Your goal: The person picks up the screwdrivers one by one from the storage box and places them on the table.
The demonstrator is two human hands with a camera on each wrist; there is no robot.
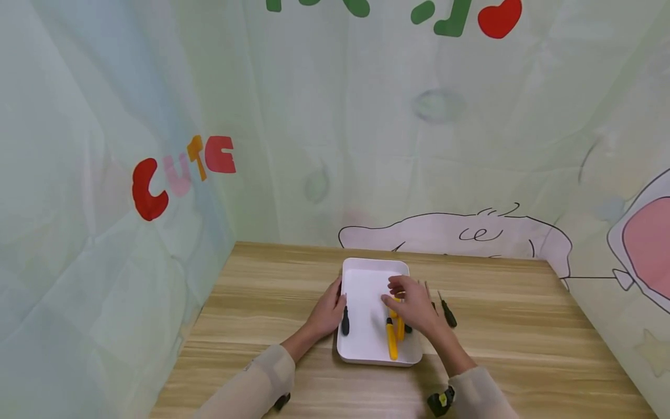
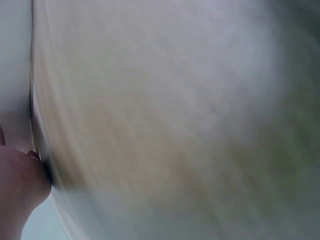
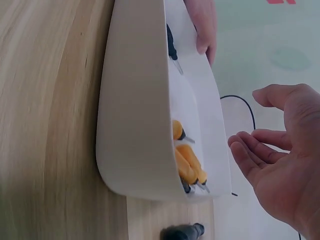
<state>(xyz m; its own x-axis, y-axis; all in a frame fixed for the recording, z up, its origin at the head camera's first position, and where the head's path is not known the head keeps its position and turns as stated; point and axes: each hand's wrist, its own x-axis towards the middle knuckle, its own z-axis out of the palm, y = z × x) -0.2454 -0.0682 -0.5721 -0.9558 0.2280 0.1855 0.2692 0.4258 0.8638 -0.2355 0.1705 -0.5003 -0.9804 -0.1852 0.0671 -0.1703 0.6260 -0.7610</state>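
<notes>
A white tray [image 1: 369,343] lies on the wooden table with several screwdrivers in it. One black-handled screwdriver [image 1: 345,322] lies along its left side; yellow-handled screwdrivers [image 1: 392,340] are grouped at the right. My left hand [image 1: 328,308] grips the tray's left wall, thumb at the rim; in the left wrist view, only part of the left hand [image 2: 22,180] shows at the edge. Over the tray's right side hovers my right hand [image 1: 413,302], fingers loosely bent and apart, holding nothing. The right wrist view shows the right hand [image 3: 285,155] above the tray rim.
To the right of the tray, a black-handled screwdriver [image 1: 448,314] rests on the table [image 1: 502,337], with more thin shafts [image 1: 427,288] partly hidden behind my right hand. A printed cloth wall [image 1: 293,174] stands at the table's back and sides.
</notes>
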